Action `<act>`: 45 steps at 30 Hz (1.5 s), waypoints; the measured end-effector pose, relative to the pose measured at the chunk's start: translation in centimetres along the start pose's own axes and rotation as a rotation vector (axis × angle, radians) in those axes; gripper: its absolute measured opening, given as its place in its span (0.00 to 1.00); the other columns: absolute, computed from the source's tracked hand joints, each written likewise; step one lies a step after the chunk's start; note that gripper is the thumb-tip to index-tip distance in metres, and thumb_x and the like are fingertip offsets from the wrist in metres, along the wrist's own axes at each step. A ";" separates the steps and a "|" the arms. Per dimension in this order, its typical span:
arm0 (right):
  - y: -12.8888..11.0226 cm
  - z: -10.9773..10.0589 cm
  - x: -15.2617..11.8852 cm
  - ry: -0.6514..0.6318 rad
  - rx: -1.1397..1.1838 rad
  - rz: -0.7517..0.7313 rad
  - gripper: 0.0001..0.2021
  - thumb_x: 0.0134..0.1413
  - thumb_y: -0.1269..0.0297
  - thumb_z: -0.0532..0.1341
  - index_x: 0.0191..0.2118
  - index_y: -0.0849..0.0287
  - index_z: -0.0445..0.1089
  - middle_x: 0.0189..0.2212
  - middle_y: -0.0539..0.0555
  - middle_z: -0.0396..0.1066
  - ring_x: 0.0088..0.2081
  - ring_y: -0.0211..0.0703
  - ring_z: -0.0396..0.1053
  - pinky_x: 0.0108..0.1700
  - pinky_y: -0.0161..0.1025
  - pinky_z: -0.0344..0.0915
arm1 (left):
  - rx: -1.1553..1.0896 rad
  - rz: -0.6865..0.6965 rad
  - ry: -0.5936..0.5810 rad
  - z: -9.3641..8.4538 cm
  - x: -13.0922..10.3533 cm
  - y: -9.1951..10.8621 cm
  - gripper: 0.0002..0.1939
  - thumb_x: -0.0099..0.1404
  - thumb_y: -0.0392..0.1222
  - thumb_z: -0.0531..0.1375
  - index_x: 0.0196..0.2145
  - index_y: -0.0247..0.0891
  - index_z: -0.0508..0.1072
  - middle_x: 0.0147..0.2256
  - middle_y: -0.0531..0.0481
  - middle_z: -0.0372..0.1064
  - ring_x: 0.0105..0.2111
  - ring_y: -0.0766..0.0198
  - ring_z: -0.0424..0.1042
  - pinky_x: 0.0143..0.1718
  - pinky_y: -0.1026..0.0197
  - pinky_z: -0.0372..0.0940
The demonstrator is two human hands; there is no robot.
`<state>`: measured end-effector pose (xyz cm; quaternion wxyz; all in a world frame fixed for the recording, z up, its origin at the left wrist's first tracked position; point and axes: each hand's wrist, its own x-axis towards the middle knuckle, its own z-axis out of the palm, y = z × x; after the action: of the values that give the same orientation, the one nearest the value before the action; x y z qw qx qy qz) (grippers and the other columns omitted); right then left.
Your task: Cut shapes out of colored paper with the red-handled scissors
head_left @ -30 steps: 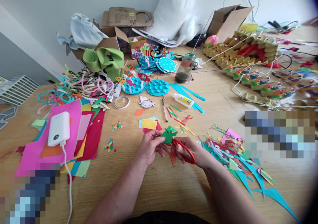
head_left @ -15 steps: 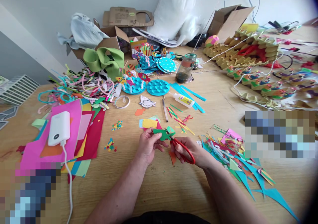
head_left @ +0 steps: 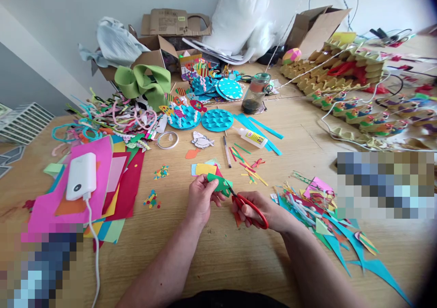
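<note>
Between finger and thumb, my left hand point(head_left: 202, 197) pinches a piece of green paper point(head_left: 218, 183). My right hand point(head_left: 256, 210) grips red-handled scissors point(head_left: 257, 214), whose blades meet the paper's right edge. Below the scissors an orange paper piece point(head_left: 237, 218) is partly hidden by my fingers. Just beyond my left hand lie small yellow and coloured sheets point(head_left: 205, 169). A pen point(head_left: 227, 152), thin paper strips point(head_left: 254, 167) and an orange fish cutout point(head_left: 191, 154) are farther off, near a white fish cutout point(head_left: 202, 140).
Coloured paper sheets with a power bank point(head_left: 82, 176) on top lie at the left. Paper scraps point(head_left: 317, 207) heap at the right. A glue bottle point(head_left: 251, 137), blue discs point(head_left: 217, 120), a glass jar point(head_left: 255, 94) and egg trays point(head_left: 337, 71) stand farther back.
The green paper has turned and shifted slightly left in my left hand. The scissor blades have moved a little down at its edge.
</note>
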<state>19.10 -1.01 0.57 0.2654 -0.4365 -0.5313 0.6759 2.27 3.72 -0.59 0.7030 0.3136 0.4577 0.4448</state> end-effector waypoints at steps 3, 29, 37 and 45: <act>0.0 -0.2 -0.1 -0.018 -0.025 0.000 0.31 0.47 0.35 0.55 0.31 0.66 0.65 0.23 0.54 0.67 0.20 0.32 0.62 0.20 0.28 0.56 | 0.000 0.029 0.046 0.0 0.1 0.1 0.14 0.49 0.44 0.65 0.29 0.34 0.65 0.20 0.54 0.69 0.15 0.70 0.65 0.10 0.70 0.56; 0.4 -0.7 -0.5 -0.091 0.047 -0.019 0.29 0.48 0.37 0.56 0.32 0.67 0.67 0.20 0.50 0.64 0.18 0.30 0.60 0.19 0.28 0.56 | 0.011 -0.051 0.064 0.0 0.0 0.1 0.14 0.46 0.44 0.65 0.24 0.36 0.64 0.18 0.57 0.63 0.14 0.74 0.60 0.11 0.71 0.46; 0.4 -0.7 -0.5 -0.080 0.077 -0.014 0.30 0.48 0.37 0.56 0.32 0.66 0.67 0.20 0.50 0.64 0.17 0.30 0.60 0.18 0.28 0.57 | 0.013 -0.092 0.045 0.0 0.0 0.2 0.13 0.45 0.44 0.65 0.24 0.36 0.64 0.18 0.58 0.63 0.15 0.74 0.60 0.11 0.71 0.45; 0.6 -0.5 -0.4 -0.035 0.088 0.057 0.26 0.50 0.41 0.58 0.29 0.66 0.67 0.18 0.48 0.64 0.15 0.29 0.60 0.15 0.26 0.54 | 0.000 -0.109 0.031 0.0 0.0 0.2 0.13 0.45 0.43 0.64 0.24 0.37 0.64 0.17 0.59 0.62 0.13 0.75 0.58 0.10 0.71 0.44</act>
<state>19.81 -1.27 0.10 0.2556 -0.4273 -0.4930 0.7135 2.19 3.83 -0.43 0.7188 0.2813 0.4850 0.4109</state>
